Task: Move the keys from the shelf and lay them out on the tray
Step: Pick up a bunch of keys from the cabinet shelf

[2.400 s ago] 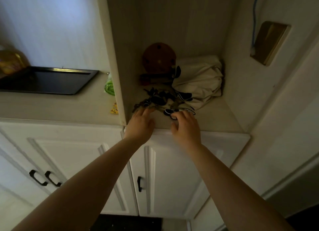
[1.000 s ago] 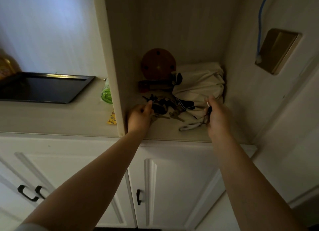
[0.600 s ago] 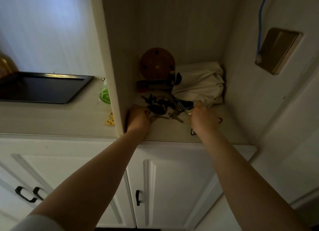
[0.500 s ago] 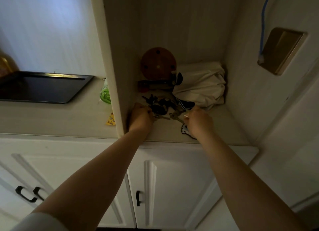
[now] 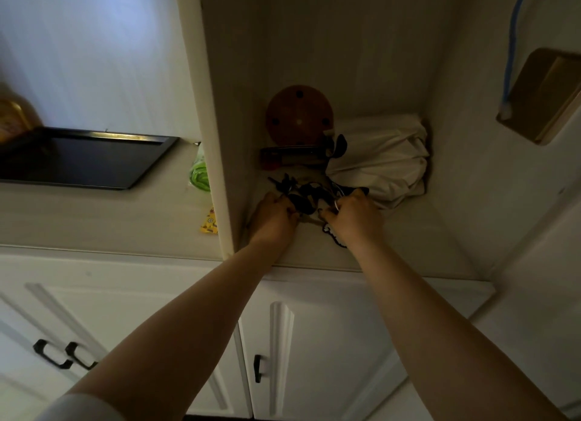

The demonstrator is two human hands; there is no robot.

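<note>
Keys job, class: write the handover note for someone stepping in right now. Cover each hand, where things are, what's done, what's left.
Left hand: on the shelf, fingers in the near left side of the key pile.
Right hand: pinching a metal key ring at the pile's right side.
Black tray: on the counter to the left; no keys visible on it.
Done: nothing laid out.
Left: gather the keys, carry them over, spread them on the tray.
</note>
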